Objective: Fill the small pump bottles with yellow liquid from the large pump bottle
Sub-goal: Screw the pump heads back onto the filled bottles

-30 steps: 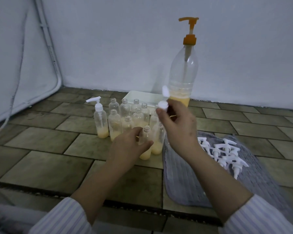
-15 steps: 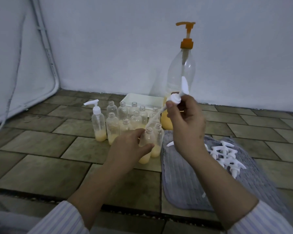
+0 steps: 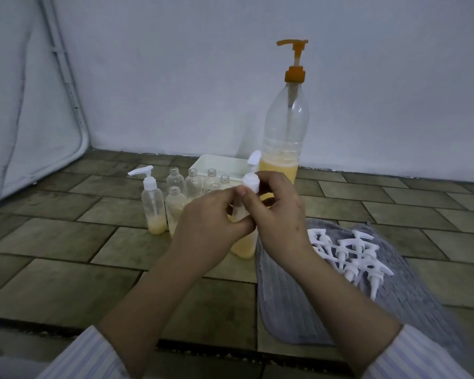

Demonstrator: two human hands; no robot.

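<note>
My left hand (image 3: 208, 222) grips a small clear bottle (image 3: 243, 243) with yellow liquid in its bottom, held just above the floor. My right hand (image 3: 277, 214) pinches a white pump cap (image 3: 251, 179) sitting on that bottle's neck. Behind them stands the large pump bottle (image 3: 283, 138) with an orange pump and yellow liquid in its lower part. A capped small bottle (image 3: 152, 203) stands at the left of several open small bottles (image 3: 193, 184).
A grey mat (image 3: 394, 302) lies at the right with several loose white pump caps (image 3: 350, 255) on it. A white tray (image 3: 219, 164) sits behind the small bottles. The white wall and a folded frame (image 3: 66, 86) close off the back and left.
My right hand brought the pump cap down from beside the large bottle onto the neck of the bottle in my left hand; the dip tube is now inside it.
</note>
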